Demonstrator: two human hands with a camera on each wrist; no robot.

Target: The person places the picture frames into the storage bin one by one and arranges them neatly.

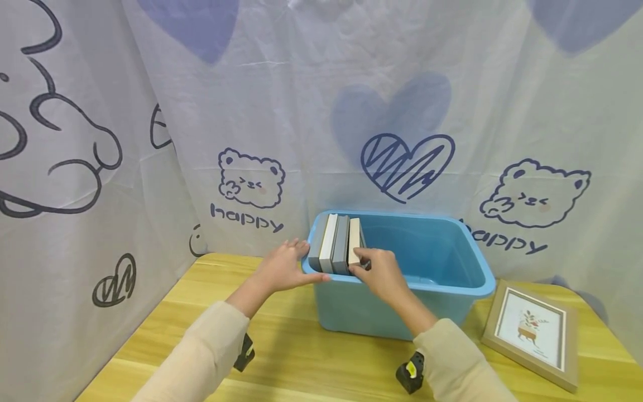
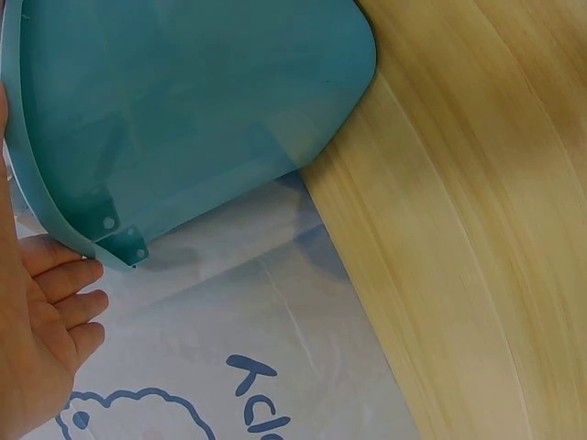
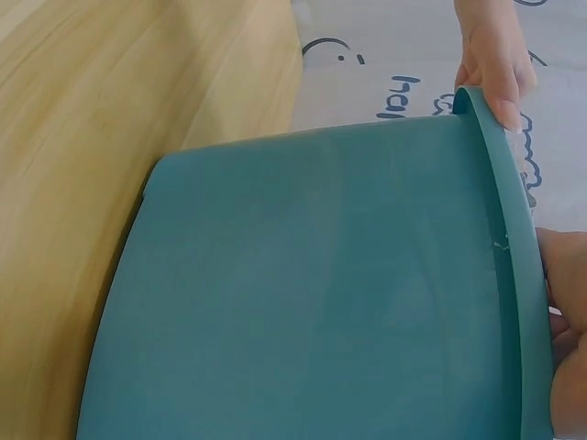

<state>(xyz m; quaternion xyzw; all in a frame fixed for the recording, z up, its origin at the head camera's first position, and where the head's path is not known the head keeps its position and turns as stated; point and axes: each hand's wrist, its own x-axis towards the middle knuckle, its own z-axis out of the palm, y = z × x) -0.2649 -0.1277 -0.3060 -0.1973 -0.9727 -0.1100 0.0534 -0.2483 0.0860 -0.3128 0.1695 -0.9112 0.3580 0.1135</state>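
A light-blue plastic bin [image 1: 374,304] stands on the table. Along its left end, a white-paged book [image 1: 329,244], a grey book [image 1: 341,245] and a cream-paged book [image 1: 354,237] stand upright in a row, with another grey book at the far left. My left hand [image 1: 282,267] rests at the bin's front left corner, thumb along the front rim and fingers loosely extended by the left side. In the left wrist view, those fingers show beside the rim [image 2: 46,206]. My right hand [image 1: 384,276] reaches over the front rim and pinches the cream-paged book with thumb and fingers.
A picture frame [image 1: 532,329] with a plant print lies on the wooden table [image 1: 301,363], right of the bin. Close behind the bin hangs a white curtain [image 1: 311,139] printed with hearts and bears. Right of the books, the bin's interior shows bare blue walls.
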